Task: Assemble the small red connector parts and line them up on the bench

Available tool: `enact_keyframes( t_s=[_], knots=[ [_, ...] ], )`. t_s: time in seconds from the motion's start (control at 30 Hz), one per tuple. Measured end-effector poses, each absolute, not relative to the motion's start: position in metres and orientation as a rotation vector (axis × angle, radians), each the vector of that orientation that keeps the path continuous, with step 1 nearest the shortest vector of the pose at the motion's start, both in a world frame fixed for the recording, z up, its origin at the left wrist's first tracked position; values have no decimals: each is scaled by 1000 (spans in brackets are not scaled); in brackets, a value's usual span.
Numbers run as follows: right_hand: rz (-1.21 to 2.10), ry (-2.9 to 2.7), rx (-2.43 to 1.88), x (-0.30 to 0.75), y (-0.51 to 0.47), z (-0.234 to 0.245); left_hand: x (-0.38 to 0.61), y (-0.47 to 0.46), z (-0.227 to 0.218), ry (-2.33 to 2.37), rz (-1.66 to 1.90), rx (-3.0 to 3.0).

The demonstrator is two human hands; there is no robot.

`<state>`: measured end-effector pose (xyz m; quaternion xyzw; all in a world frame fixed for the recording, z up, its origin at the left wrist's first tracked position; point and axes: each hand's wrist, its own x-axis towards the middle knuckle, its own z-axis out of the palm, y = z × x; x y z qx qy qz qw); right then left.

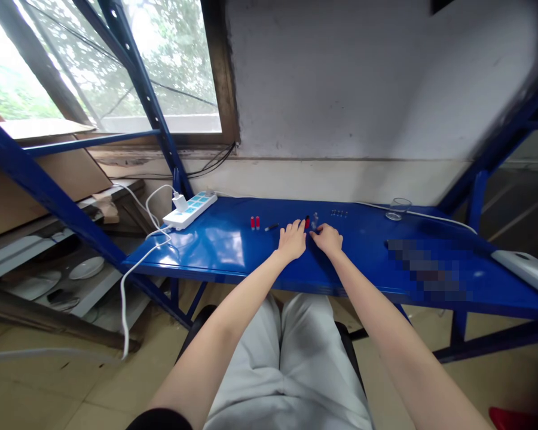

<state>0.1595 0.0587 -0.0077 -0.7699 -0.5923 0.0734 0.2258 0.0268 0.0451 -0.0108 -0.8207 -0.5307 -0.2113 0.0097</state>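
Observation:
My left hand [291,240] lies over the blue table with its fingers stretched out and apart. By its fingertips stands a small red piece with a dark top [307,222]. Beside that, a small clear piece [314,221] is just beyond the fingertips of my right hand [329,239]. The right hand's fingers are curled and drawn together near the tabletop; whatever they pinch is hidden. To the left of my hands are two small red cylinders with clear ends [255,223] and a short dark cylinder [272,227] lying on its side.
Several tiny clear pieces [339,213] form a row toward the back. A drinking glass [398,209] is at the back right. The white power strip [190,210] and its cable occupy the left end. A pixelated dark object [424,269] and a white device [526,272] lie rightward.

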Motion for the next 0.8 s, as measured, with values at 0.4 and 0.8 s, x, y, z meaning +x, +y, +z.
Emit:
enact_keyframes(
  t_s=[0.4, 0.8],
  knots=[
    [223, -1669, -2024, 167, 63, -12, 6, 34, -10, -1828, -1377, -2475],
    [338, -1732, -1830, 187, 65, -19, 1, 34, -15, -1955, -1497, -2490]
  ],
)
